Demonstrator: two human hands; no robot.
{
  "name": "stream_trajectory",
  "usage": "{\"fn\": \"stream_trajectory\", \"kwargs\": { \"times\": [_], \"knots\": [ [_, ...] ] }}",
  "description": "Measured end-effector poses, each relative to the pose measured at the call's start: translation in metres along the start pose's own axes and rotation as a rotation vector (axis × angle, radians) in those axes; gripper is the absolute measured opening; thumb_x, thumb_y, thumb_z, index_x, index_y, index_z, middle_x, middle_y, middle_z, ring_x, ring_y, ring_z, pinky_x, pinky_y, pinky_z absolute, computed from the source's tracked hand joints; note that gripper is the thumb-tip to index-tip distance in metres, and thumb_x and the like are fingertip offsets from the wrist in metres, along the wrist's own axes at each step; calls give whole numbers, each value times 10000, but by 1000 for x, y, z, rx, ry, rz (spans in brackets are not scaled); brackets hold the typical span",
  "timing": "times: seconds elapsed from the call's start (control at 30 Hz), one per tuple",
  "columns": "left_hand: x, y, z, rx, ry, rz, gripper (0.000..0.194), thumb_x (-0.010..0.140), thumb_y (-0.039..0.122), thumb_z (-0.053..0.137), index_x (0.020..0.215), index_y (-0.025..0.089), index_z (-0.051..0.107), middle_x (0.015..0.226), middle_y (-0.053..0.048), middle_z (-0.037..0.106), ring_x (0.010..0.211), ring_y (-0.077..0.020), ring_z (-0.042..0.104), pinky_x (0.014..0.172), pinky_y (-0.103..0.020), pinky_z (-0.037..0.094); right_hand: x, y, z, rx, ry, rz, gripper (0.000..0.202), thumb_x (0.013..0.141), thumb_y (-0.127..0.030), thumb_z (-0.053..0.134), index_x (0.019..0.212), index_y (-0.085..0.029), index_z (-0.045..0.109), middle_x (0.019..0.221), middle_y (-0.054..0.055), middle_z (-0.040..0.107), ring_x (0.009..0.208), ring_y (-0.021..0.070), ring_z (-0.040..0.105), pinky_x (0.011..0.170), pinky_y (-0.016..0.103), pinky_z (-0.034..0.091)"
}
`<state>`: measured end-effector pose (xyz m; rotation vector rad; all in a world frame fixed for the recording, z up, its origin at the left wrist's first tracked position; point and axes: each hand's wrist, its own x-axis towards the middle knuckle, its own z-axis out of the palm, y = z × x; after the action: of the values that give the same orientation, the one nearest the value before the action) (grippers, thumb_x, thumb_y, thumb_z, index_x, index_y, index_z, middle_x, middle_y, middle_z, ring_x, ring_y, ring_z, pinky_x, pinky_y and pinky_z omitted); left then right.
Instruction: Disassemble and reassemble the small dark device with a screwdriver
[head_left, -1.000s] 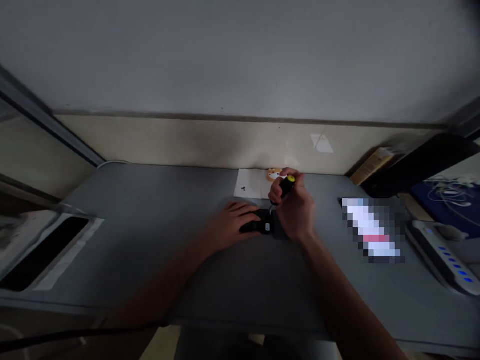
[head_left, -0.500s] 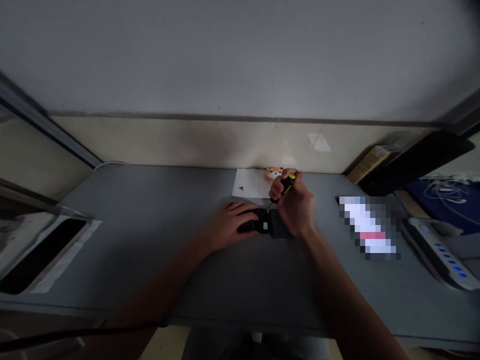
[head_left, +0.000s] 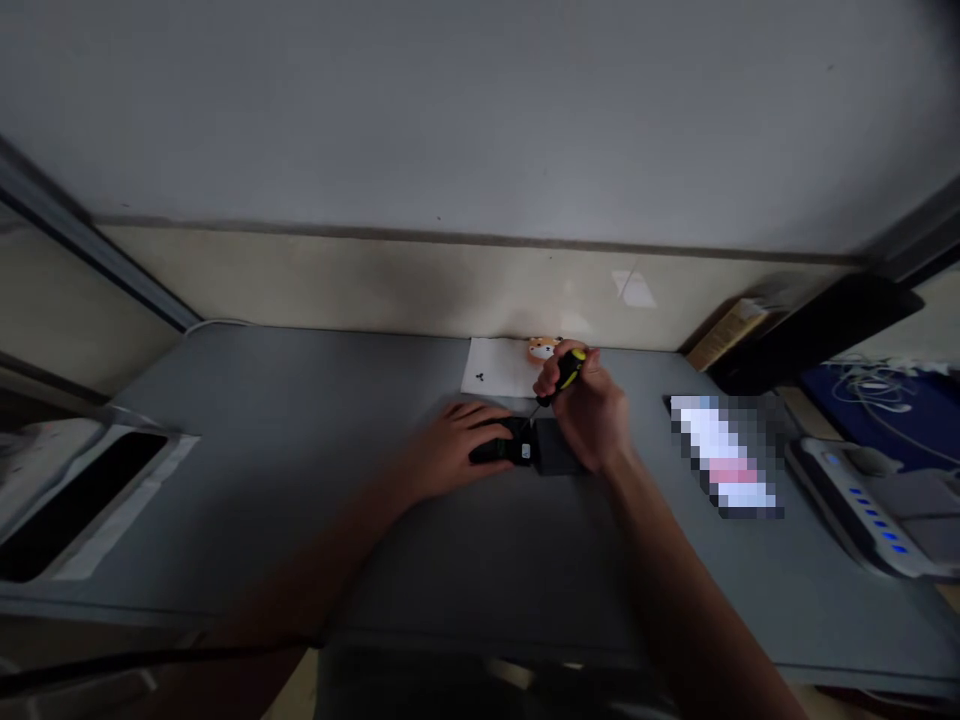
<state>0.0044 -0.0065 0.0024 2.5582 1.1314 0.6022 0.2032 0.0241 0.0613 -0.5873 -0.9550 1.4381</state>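
Note:
My right hand (head_left: 592, 410) is closed around the black and yellow handle of a screwdriver (head_left: 570, 370). Its thin shaft slants down and left to a small black device (head_left: 491, 450) on the desk. Whether the tip sits in a screw is too dark to tell. My left hand (head_left: 457, 445) grips the device from the left, fingers over its top and thumb along the near side. A white label (head_left: 526, 451) shows near its right end. Just right of it, partly behind my right hand, lies a dark square block (head_left: 556, 448).
Behind my hands, a white paper sheet (head_left: 491, 365) carries tiny dark pieces (head_left: 480, 377) and an orange-white animal figure (head_left: 543, 348). A phone (head_left: 82, 505) lies left on the grey desk (head_left: 300, 400). Rightward are a pixelated screen (head_left: 724, 455), a power strip (head_left: 862, 510) and a yellowish box (head_left: 727, 332).
The view has shifted slightly, so things on the right appear a little farther left. Both hands keep their holds, with the screwdriver still angled down at the device.

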Motion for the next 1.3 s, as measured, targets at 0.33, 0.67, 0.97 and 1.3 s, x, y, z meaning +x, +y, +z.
{"fn": "stream_trajectory", "kwargs": {
  "times": [0.33,0.67,0.97,1.3],
  "knots": [
    [-1,-1,-1,13,-15,-1,299,1016,505,626,1178,274,724,1410,-59,681,1317,-271,605,1119,-453,460,-3,8,-2,46,-1,-55,378,904,-561,720,822,-268,497,670,-43,461,574,128,424,561,274,401],
    [-1,-2,1,41,-17,-3,300,1010,495,642,1199,279,732,1410,-57,679,1310,-269,605,1115,-445,463,-2,11,7,-17,44,-76,507,934,-751,539,815,-259,532,630,-51,389,552,127,370,543,274,384],
    [-1,0,-5,33,-38,-4,310,1007,501,642,1203,280,735,1394,-55,689,1309,-270,602,1112,-457,468,-46,19,7,-211,273,-272,351,992,-630,558,931,-288,510,743,-55,559,660,124,521,670,280,455],
    [-2,-1,-2,39,-14,17,300,1001,486,655,1197,278,744,1389,-63,691,1300,-280,603,1086,-469,488,-91,22,-8,-522,388,-297,419,1037,-650,419,992,-269,588,932,11,700,905,172,673,859,355,522]
  ]
}}
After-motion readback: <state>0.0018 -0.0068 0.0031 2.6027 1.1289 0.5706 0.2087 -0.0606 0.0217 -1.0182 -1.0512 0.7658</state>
